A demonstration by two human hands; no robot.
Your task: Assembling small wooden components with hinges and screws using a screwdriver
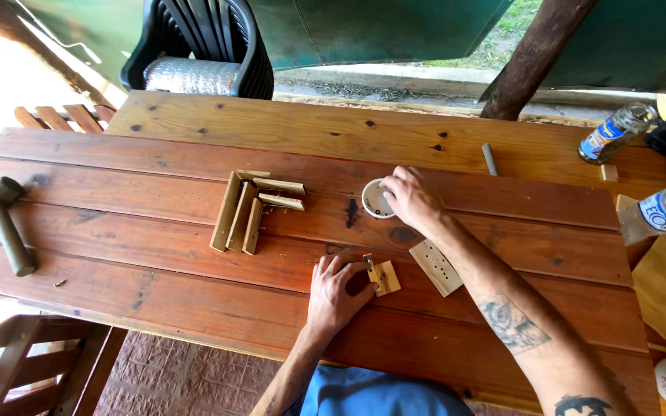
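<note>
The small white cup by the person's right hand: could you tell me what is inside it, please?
The white cup shows a dark inside; its contents are too small to identify, and the right hand covers its right edge.

I sit at a reddish plank surface (194, 308) in daylight. A black plastic chair (194, 38) stands beyond it, a wooden chair (32, 370) at my left over brick floor (186, 381).
</note>
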